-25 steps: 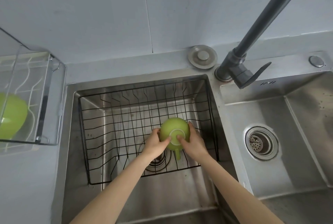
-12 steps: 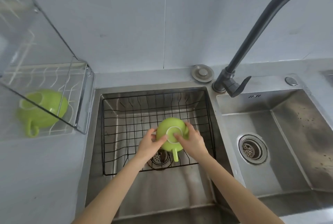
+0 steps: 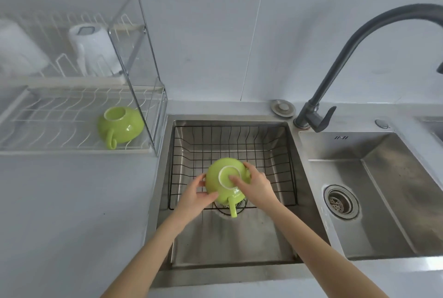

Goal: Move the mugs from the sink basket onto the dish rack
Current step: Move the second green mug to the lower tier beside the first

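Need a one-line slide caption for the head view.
Both hands, left and right, grip an upturned green mug over the sink basket; a second mug lies in the dish rack.

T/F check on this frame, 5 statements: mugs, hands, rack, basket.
1. Both hands hold the green mug over the sink basket. True: the left hand and right hand grip the held mug above the black wire basket.
2. The held mug is upright. False: its base faces up and its handle points toward the person.
3. A second green mug sits on the dish rack. True: the racked mug lies on the dish rack.
4. The faucet is white. False: the faucet is dark.
5. The basket holds more mugs. False: none visible.
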A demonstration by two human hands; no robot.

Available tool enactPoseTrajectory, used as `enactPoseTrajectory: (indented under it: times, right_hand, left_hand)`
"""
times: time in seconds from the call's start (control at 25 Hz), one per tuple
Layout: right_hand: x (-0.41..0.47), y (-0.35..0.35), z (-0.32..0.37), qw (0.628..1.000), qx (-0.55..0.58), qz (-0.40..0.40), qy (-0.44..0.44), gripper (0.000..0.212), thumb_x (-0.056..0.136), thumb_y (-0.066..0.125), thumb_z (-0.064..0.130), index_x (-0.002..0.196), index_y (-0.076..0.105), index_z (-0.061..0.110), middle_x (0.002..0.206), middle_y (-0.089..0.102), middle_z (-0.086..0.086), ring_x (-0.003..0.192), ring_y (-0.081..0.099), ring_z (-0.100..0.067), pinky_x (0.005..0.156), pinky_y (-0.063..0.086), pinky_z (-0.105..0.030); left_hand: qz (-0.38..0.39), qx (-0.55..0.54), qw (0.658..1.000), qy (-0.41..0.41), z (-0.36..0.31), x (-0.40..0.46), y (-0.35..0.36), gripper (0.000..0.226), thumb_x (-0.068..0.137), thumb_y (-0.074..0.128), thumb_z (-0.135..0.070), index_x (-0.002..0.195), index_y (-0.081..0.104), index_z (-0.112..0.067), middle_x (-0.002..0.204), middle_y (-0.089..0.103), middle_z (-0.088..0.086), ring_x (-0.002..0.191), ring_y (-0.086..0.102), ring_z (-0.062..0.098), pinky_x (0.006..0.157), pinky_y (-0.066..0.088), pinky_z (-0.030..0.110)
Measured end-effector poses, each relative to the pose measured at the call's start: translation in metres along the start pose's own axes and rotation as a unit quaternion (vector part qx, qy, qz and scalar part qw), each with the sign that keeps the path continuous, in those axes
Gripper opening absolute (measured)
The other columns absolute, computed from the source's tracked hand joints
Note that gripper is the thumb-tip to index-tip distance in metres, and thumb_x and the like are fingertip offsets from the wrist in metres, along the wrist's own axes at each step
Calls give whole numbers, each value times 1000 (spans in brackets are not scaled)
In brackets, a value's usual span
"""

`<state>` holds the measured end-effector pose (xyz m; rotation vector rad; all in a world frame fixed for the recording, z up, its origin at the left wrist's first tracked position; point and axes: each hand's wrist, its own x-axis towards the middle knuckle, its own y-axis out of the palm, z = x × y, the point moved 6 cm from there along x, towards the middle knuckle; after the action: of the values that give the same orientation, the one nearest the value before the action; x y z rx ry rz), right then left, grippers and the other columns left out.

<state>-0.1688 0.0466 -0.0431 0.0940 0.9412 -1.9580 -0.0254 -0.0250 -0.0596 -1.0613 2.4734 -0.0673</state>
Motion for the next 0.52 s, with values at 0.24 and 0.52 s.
enactPoseTrajectory:
  times: [0.24, 0.52]
  right_hand:
    - [-35, 37, 25, 999, 40, 1, -9, 68, 83, 55, 48, 141, 27, 25, 133, 39, -10, 121, 43, -27, 95, 36, -32]
    - [-61, 78, 72, 997, 57, -4, -45, 74, 80, 62, 44, 141, 25, 24, 131, 39, -7, 118, 46, -23, 91, 33, -26]
  left_hand:
    - [-25, 72, 996, 49, 11, -31, -43, 76, 77, 69, -13, 140, 26, -14, 125, 38, 5, 95, 57, 16, 87, 45, 23]
    - [-24, 90, 992, 80, 22, -47, -104, 77, 76, 70, -13, 139, 27, -18, 124, 30, -6, 90, 56, 13, 65, 43, 2]
